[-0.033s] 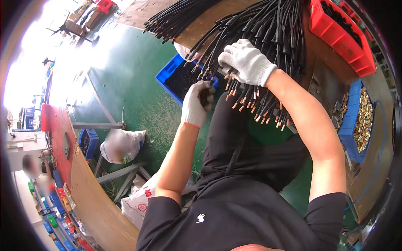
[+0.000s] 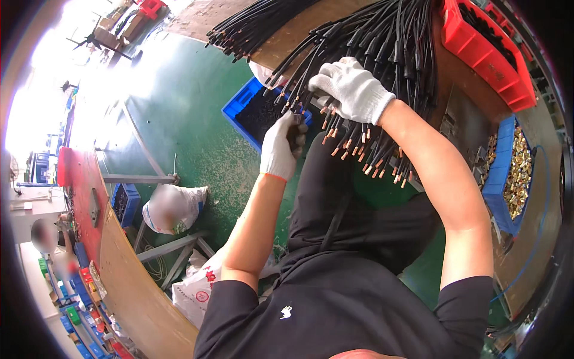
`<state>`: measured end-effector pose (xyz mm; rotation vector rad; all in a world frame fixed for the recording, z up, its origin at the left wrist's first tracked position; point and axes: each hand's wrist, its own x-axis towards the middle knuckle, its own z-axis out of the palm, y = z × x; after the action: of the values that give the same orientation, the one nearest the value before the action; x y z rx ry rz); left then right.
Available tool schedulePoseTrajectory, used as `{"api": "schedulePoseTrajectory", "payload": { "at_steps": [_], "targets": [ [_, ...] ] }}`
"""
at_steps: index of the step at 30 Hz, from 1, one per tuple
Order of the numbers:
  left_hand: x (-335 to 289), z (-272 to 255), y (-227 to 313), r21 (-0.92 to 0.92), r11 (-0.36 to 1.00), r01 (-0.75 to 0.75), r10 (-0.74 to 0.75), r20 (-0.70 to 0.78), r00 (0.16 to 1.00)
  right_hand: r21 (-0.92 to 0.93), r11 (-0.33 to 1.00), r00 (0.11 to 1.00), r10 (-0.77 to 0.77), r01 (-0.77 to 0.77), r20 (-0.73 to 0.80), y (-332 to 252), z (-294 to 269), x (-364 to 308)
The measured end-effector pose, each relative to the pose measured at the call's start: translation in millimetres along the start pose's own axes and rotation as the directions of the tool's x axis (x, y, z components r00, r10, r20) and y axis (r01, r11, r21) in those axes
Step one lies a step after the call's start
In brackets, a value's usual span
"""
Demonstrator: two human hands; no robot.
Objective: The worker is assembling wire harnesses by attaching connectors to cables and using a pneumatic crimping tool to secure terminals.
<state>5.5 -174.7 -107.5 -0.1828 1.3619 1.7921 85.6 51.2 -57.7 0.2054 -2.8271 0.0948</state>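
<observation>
A thick bunch of black cables (image 2: 397,54) hangs over the table's near edge, their bare copper ends pointing toward me. My right hand (image 2: 351,93), in a white knitted glove, is closed on cables at the left part of the bunch, fingers curled. Just left of it and lower, my left hand (image 2: 282,143), gloved too, has its thumb and fingers pinched around a cable's end. Its fingertips partly cover that end. Behind the left hand is a blue bin (image 2: 242,107) holding small black parts.
A second cable bundle (image 2: 251,30) lies at the far left of the table (image 2: 293,42). At right stand a red bin (image 2: 487,57) with black parts and a blue bin (image 2: 496,185) of brass-coloured pieces. A white sack (image 2: 194,206) and metal frame legs (image 2: 170,245) are at left.
My left hand has shifted slightly up, its fingers changing position at the cable end. My right hand has barely moved.
</observation>
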Motion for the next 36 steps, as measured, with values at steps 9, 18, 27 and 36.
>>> {"api": "schedulePoseTrajectory", "payload": {
  "at_steps": [9,18,27,36],
  "targets": [
    [0.6,-4.7,-5.8,-0.122,0.992,0.033,-0.015,0.145,0.989,-0.062,0.998,0.992,0.016,-0.008,0.124,-6.9,-0.1,6.1],
    [4.8,23.6,-1.5,0.230,0.972,-0.058,0.001,0.240,0.971,0.092,0.995,0.998,-0.030,0.036,-0.062,2.3,9.4,2.4],
    [-5.0,19.9,-4.1,0.229,0.971,-0.063,0.028,0.152,0.988,0.128,0.991,0.999,-0.035,0.039,-0.031,0.5,5.1,3.6],
    [-30.4,-50.8,-26.3,0.085,0.988,0.127,-0.131,0.040,0.991,0.203,0.976,0.997,-0.072,0.077,-0.031,2.7,0.7,3.9]
  ]
}}
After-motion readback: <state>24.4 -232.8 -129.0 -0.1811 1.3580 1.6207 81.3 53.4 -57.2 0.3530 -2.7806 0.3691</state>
